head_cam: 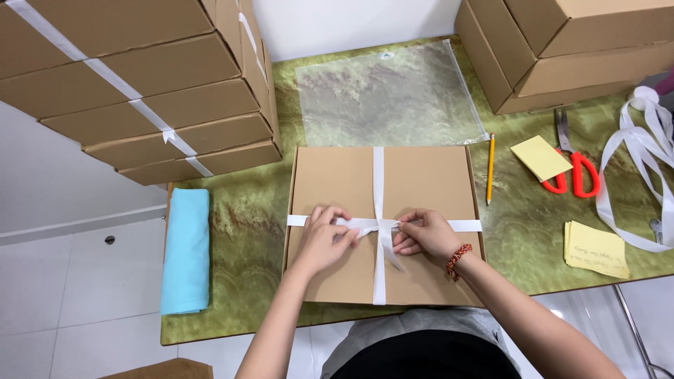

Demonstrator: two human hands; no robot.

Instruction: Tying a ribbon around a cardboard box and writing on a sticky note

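Note:
A flat brown cardboard box (337, 175) lies on the green marbled table in front of me. A white ribbon (378, 168) runs across it lengthwise and crosswise, meeting at a knot near the middle. My left hand (324, 235) pinches the ribbon just left of the knot. My right hand (421, 233), with a red beaded bracelet at the wrist, grips the ribbon on the knot's right side. A loose ribbon end hangs down between the two hands.
Ribbon-tied brown boxes (140, 84) are stacked at the far left, plain ones (562, 49) at the far right. A clear plastic bag (386, 95) lies behind the box. To the right: pencil (490, 168), red scissors (576, 168), yellow notes (595, 249), loose ribbon (642, 154). Folded blue cloth (186, 249) sits left.

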